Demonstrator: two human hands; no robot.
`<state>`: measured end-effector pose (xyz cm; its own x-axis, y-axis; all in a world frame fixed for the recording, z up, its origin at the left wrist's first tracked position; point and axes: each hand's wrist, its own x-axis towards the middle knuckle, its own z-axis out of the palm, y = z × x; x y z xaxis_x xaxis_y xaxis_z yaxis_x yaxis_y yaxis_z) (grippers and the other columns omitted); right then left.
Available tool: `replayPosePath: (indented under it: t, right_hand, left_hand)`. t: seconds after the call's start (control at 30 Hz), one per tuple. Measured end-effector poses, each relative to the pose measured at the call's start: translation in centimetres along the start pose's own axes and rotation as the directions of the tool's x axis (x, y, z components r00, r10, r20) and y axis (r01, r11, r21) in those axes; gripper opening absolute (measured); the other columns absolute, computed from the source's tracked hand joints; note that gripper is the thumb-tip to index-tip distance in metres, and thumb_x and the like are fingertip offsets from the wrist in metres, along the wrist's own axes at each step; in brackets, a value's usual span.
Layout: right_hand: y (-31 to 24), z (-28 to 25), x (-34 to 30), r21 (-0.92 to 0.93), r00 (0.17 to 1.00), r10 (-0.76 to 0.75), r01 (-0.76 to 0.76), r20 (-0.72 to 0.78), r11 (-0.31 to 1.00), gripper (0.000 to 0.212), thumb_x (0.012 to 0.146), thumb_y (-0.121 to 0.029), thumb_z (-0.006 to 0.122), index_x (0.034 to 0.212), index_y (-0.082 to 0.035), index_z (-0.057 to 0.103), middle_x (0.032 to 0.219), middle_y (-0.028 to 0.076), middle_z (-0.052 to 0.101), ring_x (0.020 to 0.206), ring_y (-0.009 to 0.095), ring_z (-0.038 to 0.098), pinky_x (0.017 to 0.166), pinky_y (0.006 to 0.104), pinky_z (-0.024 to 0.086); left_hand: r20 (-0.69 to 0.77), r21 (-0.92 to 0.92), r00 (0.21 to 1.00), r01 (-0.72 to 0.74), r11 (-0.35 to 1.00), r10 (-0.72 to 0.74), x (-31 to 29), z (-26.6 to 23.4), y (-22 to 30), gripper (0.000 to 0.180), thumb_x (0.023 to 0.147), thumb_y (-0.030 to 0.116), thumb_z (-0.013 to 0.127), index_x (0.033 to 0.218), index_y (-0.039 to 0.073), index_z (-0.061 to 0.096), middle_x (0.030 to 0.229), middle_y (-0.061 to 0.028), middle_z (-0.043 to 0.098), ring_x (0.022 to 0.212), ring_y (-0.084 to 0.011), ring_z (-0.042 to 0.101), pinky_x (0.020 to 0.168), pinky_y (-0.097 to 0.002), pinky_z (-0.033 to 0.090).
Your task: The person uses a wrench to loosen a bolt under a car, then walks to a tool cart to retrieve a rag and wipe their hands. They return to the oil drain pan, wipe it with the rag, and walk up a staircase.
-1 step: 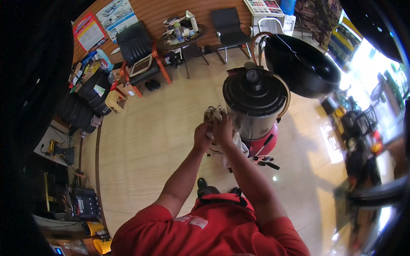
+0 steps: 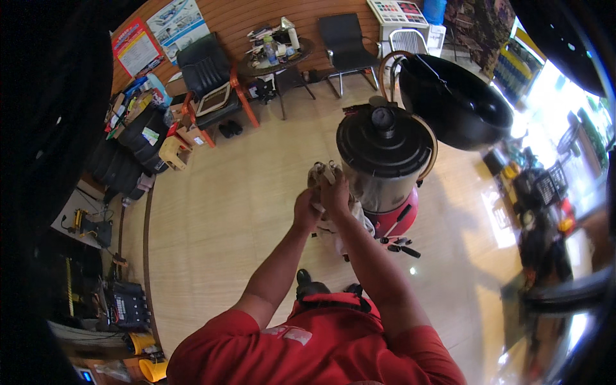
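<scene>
Both of my hands are together in front of me, just left of an oil drainer. My left hand is closed on a bunched off-white cloth, and my right hand grips the same cloth from the right. Small shiny metal ends poke out above my fingers; what they belong to is wrapped up and hidden. Loose folds of the cloth hang below my right hand beside the tank. The oil drainer has a black lid with a round gauge, a pale tank and a red base.
A wide black drain pan juts out to the drainer's right. Black-handled levers stick out low beside its base. Farther back are an armchair, a cluttered round table and a black chair. Stacked tyres line the left.
</scene>
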<state>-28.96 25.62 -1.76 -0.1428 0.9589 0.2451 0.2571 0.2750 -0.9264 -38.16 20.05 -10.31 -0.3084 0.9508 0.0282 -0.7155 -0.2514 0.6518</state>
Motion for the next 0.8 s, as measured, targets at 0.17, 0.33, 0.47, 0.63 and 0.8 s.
replayPosePath:
  t: [0.17, 0.33, 0.47, 0.63, 0.8]
  right_hand:
    - [4.3, 1.7, 0.7, -0.076, 0.937, 0.192, -0.177, 0.294, 0.981, 0.051, 0.085, -0.024, 0.053, 0.126, 0.004, 0.042, 0.117, 0.031, 0.050, 0.110, 0.043, 0.048, 0.094, 0.0424, 0.040]
    - [3.9, 3.6, -2.0, -0.129, 0.976, 0.026, 0.002, 0.215, 0.992, 0.062, 0.088, -0.030, 0.047, 0.136, 0.003, 0.026, 0.127, 0.034, 0.038, 0.115, 0.048, 0.041, 0.098, 0.0456, 0.035]
    - [10.0, 2.7, 2.8, -0.164, 0.976, 0.003, 0.034, 0.216, 0.986, 0.051, 0.088, -0.033, 0.047, 0.127, -0.002, 0.038, 0.124, 0.027, 0.045, 0.112, 0.045, 0.045, 0.093, 0.0478, 0.038]
    - [6.1, 2.5, 1.3, -0.162, 0.962, -0.178, 0.213, 0.207, 0.963, 0.030, 0.084, -0.026, 0.050, 0.093, 0.000, 0.062, 0.093, 0.026, 0.061, 0.089, 0.043, 0.057, 0.079, 0.0494, 0.043]
    - [3.3, -0.2, -0.2, 0.058, 0.975, 0.112, -0.125, 0.192, 0.990, 0.030, 0.087, -0.023, 0.045, 0.090, 0.002, 0.061, 0.091, 0.025, 0.061, 0.090, 0.044, 0.055, 0.079, 0.0457, 0.044]
  left_hand:
    - [-0.244, -0.239, 0.964, 0.044, 0.970, -0.104, 1.6, 4.6, 1.1, 0.068, 0.092, 0.058, 0.028, 0.119, 0.000, 0.050, 0.111, -0.0134, 0.057, 0.102, -0.0249, 0.054, 0.091, -0.0380, 0.042]
    - [0.003, -0.197, 0.997, 0.076, 0.977, -0.077, 1.5, 3.3, 0.8, 0.069, 0.092, 0.060, 0.024, 0.133, 0.006, 0.040, 0.131, -0.0116, 0.046, 0.115, -0.0270, 0.047, 0.101, -0.0397, 0.036]
    - [0.115, -0.054, 0.985, 0.139, 0.989, -0.132, -0.2, 9.0, -1.2, 0.065, 0.093, 0.056, 0.032, 0.136, 0.008, 0.033, 0.133, -0.0071, 0.043, 0.120, -0.0232, 0.043, 0.104, -0.0375, 0.032]
    - [-0.113, 0.091, 0.944, 0.320, 0.943, -0.310, -4.8, 2.8, 0.2, 0.053, 0.093, 0.043, 0.044, 0.129, 0.004, 0.041, 0.121, -0.0113, 0.050, 0.111, -0.0205, 0.050, 0.095, -0.0317, 0.040]
    - [-0.188, 0.009, 0.961, 0.206, 0.979, -0.200, -1.0, 0.6, -2.2, 0.036, 0.093, 0.025, 0.049, 0.119, 0.000, 0.050, 0.107, -0.0127, 0.058, 0.092, -0.0201, 0.058, 0.077, -0.0294, 0.048]
